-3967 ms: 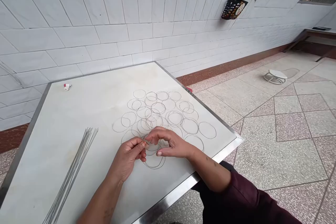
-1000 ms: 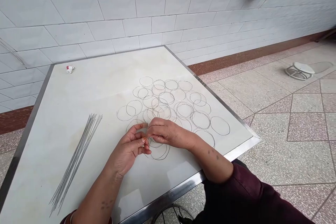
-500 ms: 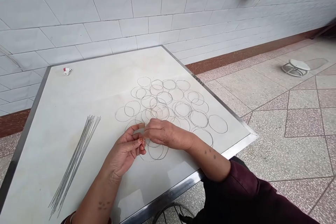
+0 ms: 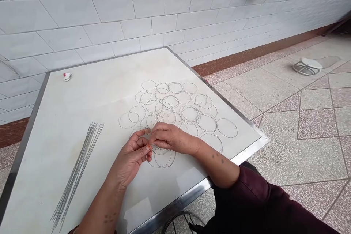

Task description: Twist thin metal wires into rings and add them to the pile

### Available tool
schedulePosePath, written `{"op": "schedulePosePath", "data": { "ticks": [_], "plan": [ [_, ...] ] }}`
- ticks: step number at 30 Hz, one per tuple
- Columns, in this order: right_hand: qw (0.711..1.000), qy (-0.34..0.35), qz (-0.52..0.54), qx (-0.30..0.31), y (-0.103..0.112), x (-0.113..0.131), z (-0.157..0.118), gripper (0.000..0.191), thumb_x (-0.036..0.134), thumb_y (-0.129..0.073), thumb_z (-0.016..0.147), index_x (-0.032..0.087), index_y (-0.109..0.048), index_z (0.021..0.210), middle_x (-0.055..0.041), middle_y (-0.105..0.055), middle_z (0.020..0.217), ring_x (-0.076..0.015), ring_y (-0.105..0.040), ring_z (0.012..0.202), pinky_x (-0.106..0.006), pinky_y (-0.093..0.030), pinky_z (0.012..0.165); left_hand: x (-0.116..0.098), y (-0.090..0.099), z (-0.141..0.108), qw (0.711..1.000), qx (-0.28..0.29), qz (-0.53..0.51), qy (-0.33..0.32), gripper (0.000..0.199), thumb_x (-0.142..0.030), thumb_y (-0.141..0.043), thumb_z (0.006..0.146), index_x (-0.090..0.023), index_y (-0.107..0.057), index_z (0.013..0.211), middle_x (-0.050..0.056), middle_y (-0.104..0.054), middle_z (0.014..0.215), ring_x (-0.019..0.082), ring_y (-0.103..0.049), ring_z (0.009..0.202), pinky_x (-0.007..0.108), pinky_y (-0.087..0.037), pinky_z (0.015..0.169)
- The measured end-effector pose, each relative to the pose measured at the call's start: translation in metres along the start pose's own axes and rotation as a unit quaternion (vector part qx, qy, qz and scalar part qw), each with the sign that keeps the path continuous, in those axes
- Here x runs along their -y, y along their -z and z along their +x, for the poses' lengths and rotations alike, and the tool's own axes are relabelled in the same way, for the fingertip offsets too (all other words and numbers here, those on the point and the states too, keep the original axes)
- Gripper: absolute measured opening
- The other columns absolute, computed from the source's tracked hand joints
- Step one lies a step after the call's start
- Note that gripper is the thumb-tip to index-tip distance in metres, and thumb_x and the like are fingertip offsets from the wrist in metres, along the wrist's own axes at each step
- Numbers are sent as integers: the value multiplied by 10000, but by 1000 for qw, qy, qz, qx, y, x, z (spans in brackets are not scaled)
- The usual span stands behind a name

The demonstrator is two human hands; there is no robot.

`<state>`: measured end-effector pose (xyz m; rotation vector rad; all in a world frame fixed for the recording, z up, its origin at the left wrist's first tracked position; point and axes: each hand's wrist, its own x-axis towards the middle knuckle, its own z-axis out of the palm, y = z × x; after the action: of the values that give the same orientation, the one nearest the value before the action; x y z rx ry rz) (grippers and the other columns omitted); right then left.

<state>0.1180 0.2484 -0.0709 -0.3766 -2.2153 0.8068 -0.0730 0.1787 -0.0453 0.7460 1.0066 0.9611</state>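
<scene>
Over the near part of the white table (image 4: 90, 102), my left hand (image 4: 136, 152) pinches a thin wire ring between thumb and fingers. The ring is bent round and partly hidden by the fingers. My right hand (image 4: 172, 139) meets it at the fingertips, its fingers closed on the same wire. Beyond and beneath both hands lie several thin wire rings (image 4: 207, 123), many overlapping. To the left of my left hand rests a loose bundle of straight grey wires (image 4: 78, 175).
A small red and white object (image 4: 67, 76) sits at the table's far left corner. Metal trim edges the table. A tiled wall stands behind it. On the floor at the right is a stool (image 4: 307, 65); another round wire frame (image 4: 182, 223) shows below the near edge.
The fingertips of both hands have come closer together, and my left fingers have shifted slightly around the wire. The whole view has moved a little. The rings and the straight wires lie as before.
</scene>
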Motion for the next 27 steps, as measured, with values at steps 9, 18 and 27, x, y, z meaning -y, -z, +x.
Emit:
{"op": "schedulePosePath", "data": {
  "ticks": [9, 18, 27],
  "plan": [
    [999, -18, 25, 21, 3, 5, 3, 151, 275, -547, 1000, 188, -669, 988, -40, -634, 930, -137, -617, 896, -276, -549, 813, 1, 1, -1, 1000, 7, 26, -4, 520, -249, -750, 820, -240, -570, 1308, -14, -597, 786, 134, -547, 695, 293, -444, 666],
    [993, -80, 69, 42, 10, 7, 2, 84, 214, -633, 942, 211, -653, 1023, -11, -654, 922, -124, -613, 848, -242, -524, 739, 1, 1, -1, 1000, 3, -6, -11, 528, -207, -768, 786, -238, -604, 1287, -17, -602, 760, 136, -559, 681, 287, -443, 653],
    [995, -72, 53, 42, 9, 7, 1, 78, 151, -601, 942, 191, -666, 961, -21, -609, 905, -123, -578, 847, -231, -508, 720, 2, 0, 0, 1000, 6, 14, 7, 495, -244, -760, 803, -239, -618, 1278, -15, -577, 777, 142, -566, 709, 306, -492, 669]
  ]
}}
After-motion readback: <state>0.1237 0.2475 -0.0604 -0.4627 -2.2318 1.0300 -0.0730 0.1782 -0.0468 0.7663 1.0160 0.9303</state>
